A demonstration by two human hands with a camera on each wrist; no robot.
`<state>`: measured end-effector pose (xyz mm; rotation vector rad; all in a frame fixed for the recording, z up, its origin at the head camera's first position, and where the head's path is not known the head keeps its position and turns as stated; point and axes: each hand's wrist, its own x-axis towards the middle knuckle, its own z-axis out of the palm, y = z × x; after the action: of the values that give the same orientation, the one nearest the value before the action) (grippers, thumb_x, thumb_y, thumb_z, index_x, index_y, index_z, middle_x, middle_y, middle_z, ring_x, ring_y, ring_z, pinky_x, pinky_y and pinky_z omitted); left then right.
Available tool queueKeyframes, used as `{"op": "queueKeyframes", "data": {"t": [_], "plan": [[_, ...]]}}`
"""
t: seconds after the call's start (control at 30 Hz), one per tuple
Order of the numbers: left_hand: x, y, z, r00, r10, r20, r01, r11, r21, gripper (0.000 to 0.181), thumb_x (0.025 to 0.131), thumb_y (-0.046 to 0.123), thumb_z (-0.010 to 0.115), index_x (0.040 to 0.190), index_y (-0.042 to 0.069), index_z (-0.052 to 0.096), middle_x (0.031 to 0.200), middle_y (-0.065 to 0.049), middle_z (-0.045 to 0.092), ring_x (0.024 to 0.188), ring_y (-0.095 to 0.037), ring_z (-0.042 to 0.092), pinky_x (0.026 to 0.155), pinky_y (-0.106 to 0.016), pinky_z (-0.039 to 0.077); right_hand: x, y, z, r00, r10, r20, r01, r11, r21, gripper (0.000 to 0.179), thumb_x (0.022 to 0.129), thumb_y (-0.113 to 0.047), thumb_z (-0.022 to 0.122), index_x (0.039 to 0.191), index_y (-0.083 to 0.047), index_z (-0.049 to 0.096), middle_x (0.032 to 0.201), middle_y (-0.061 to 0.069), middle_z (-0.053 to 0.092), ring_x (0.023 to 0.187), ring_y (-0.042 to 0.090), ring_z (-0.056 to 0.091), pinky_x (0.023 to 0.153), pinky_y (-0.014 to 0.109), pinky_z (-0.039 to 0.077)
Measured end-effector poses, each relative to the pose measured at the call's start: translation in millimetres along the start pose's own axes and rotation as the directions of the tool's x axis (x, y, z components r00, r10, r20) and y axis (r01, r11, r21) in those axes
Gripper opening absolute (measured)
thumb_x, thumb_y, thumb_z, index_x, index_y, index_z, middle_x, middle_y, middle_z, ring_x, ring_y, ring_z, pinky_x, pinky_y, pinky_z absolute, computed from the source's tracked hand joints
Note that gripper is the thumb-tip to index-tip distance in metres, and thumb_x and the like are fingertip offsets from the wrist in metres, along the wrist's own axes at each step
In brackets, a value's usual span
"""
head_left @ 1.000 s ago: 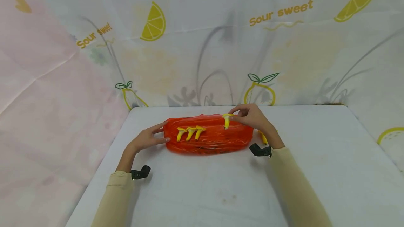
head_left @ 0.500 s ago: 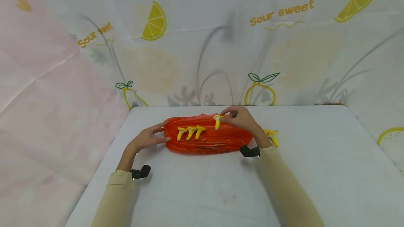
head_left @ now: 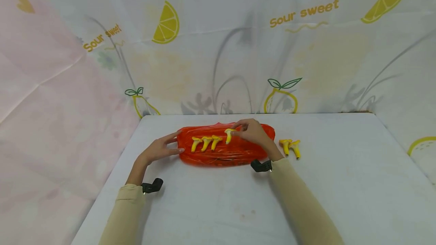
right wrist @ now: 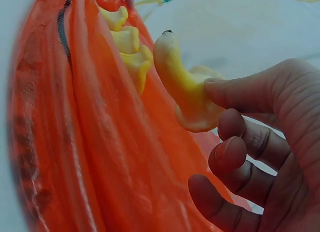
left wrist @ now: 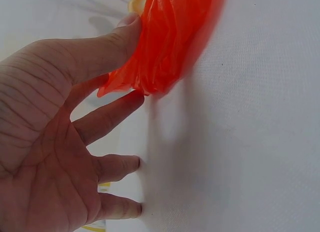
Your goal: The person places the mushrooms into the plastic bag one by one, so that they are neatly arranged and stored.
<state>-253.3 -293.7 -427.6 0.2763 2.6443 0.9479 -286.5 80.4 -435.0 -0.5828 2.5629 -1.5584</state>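
A cloth point(head_left: 218, 59) printed with lemons fills the upper head view; below it, a white table point(head_left: 211, 207) spreads across the lower frame. On it, at centre, lies a red bag point(head_left: 201, 158). Beige sleeves point(head_left: 301, 199) enter from the bottom edge. At centre left, the left hand point(head_left: 156, 151) has its fingers spread, thumb and fingertips touching the bag's left end. Over the bag's right half, the right hand point(head_left: 253, 131) pinches a yellow mushroom point(head_left: 228, 136) between thumb and fingers, the piece sitting at its fingertips on their left side in the head view; whether it touches the bag I cannot tell. Just left of it, three mushrooms point(head_left: 205, 143) stand in a row on the bag. Right of the bag, two mushrooms point(head_left: 295, 149) lie together on the table.
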Motion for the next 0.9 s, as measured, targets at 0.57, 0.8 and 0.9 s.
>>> {"op": "queueKeyframes", "data": {"t": [0.57, 0.8, 0.9], "plan": [[-1.2, -0.1, 0.2, 1.000, -0.002, -0.003, 0.002, 1.000, 0.004, 0.086, 0.086, 0.049, 0.071, 0.157, 0.021, 0.029, 0.148, -0.021, 0.044, 0.137, -0.045, 0.034, 0.100, -0.063, 0.041, 5.6, 4, 22, 0.998, 0.070, -0.003, -0.070, 0.993, -0.096, 0.018, 0.088, -0.025, 0.075, 0.101, -0.013, 0.075, 0.057, -0.001, 0.043, 0.055, 0.017, 0.045, 0.050, 0.025, 0.035], [-0.3, -2.6, 0.1, 1.000, -0.012, -0.007, 0.012, 1.000, -0.008, 0.086, 0.086, 0.048, 0.072, 0.156, 0.023, 0.030, 0.149, -0.019, 0.043, 0.138, -0.044, 0.033, 0.100, -0.064, 0.040, 5.4, 7, 29, 0.997, 0.073, -0.039, -0.077, 0.988, -0.135, 0.017, 0.087, -0.025, 0.077, 0.100, -0.014, 0.075, 0.056, -0.002, 0.043, 0.054, 0.017, 0.046, 0.050, 0.025, 0.036], [-1.0, -3.0, 0.5, 1.000, -0.019, -0.008, 0.018, 1.000, -0.011, 0.086, 0.086, 0.048, 0.073, 0.156, 0.023, 0.030, 0.150, -0.019, 0.043, 0.139, -0.044, 0.032, 0.100, -0.065, 0.039, 5.8, 7, 31, 0.996, 0.078, -0.042, -0.083, 0.986, -0.148, 0.017, 0.087, -0.025, 0.077, 0.099, -0.015, 0.075, 0.058, 0.000, 0.046, 0.056, 0.018, 0.048, 0.052, 0.026, 0.037]]}}
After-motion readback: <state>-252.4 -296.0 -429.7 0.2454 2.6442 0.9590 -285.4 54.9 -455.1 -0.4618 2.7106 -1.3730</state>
